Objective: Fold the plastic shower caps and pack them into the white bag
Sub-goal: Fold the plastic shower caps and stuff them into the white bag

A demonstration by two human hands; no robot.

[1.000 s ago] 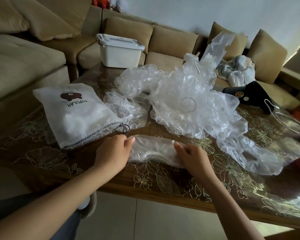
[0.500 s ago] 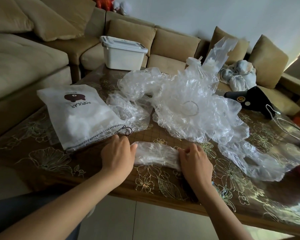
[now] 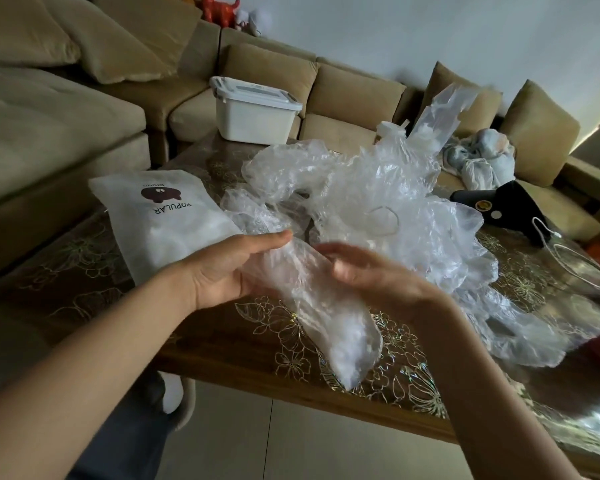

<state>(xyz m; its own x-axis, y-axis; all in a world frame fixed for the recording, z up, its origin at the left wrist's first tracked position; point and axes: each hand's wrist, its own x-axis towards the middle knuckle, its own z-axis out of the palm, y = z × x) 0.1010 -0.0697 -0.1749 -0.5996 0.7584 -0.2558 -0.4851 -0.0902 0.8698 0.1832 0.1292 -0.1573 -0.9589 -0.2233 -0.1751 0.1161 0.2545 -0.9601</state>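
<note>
over table (image 3: 222,327), cap (image 3: 312,299) in both hands

the room is dim and the colours muted, with soft daylight entering from the right edge, where a bright streak burns out. the glossy counter (image 3: 520,403) throws pale glare along its near right corner. the right hand (image 3: 371,275) is smeared by motion blur, and the sofa (image 3: 357,98) and wall tilt and bow from wide-angle distortion. shadows are soft, and the near forearms look dark.
</note>
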